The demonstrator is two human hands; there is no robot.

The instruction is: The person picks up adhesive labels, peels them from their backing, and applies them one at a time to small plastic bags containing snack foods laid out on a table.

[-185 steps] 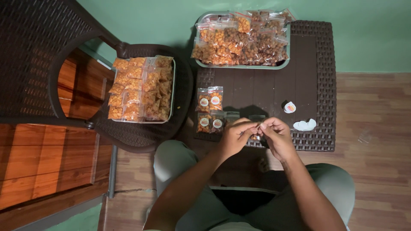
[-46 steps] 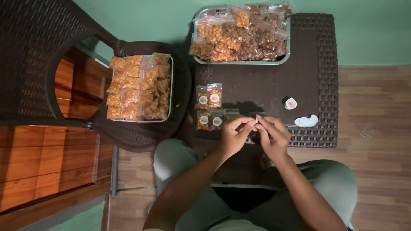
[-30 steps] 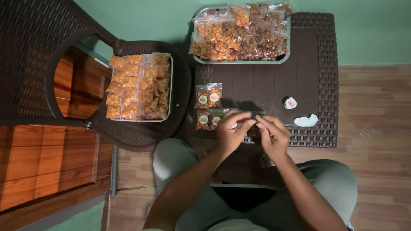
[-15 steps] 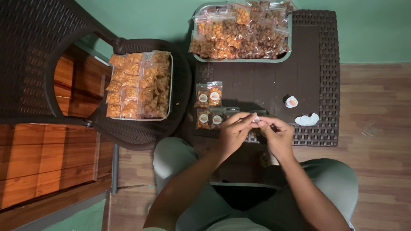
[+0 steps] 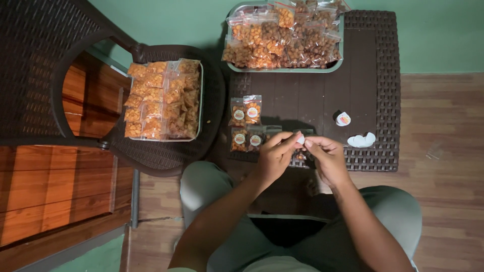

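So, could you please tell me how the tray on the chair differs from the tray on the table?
The chair tray holds orange packets laid in neat rows; the table tray holds darker, mixed brown packets heaped loosely. The chair tray stands lengthwise, the table tray crosswise and farther from the hands. Both are shallow, rectangular and full of clear snack packets.

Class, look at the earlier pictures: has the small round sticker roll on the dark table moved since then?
No. The sticker roll keeps its place on the table, just up-left of the white scraps near the right edge; small shifts come from the camera.
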